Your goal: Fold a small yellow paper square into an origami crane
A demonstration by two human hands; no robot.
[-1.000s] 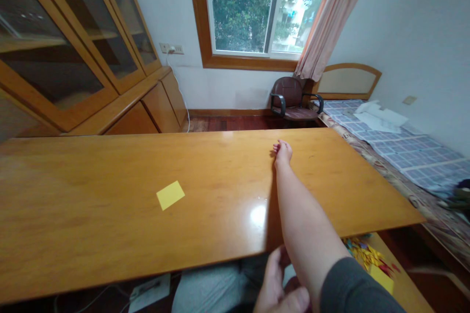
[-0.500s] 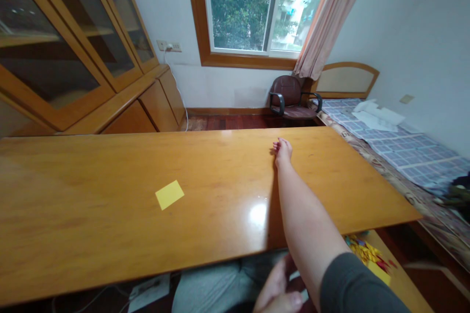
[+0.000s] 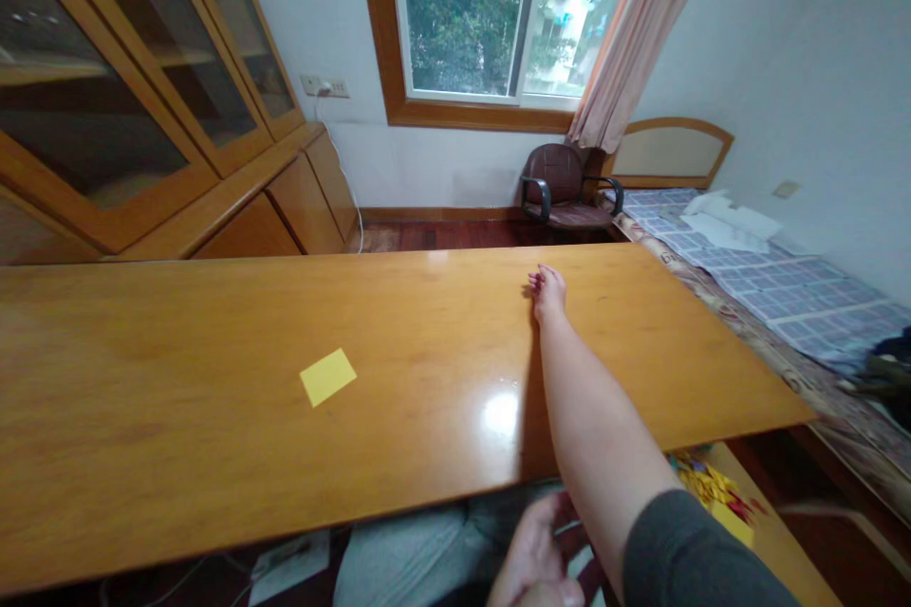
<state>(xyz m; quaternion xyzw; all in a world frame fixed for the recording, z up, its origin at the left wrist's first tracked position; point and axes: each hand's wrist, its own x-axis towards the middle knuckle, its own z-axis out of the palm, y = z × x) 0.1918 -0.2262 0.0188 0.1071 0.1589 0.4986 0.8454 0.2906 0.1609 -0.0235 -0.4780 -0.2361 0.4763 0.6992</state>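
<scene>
My right hand [image 3: 548, 292] reaches out over the wooden table [image 3: 427, 332], near its far edge. Its fingers are loosely bent and apart, pointing left, and no object shows in them. A yellow paper sheet [image 3: 328, 377] lies flat on the tabletop, well to the left of that hand. Below the near edge, under my right forearm, is my left hand [image 3: 532, 550], beside my lap. Its fingers curve with the thumb apart from them; the forearm hides part of it. Something pale shows behind these fingers, and I cannot make out what it is.
At the lower right, an open drawer or lower surface [image 3: 775, 541] holds a heap of yellow and red pieces [image 3: 712, 484] and a yellow sheet [image 3: 733, 524]. A bed [image 3: 804, 294] stands right of the table, an armchair [image 3: 559, 185] behind it, a glass-door cabinet [image 3: 277, 209] at left.
My left hand has shifted slightly and turned a little under the right forearm. The right hand and the yellow sheet have stayed almost in place.
</scene>
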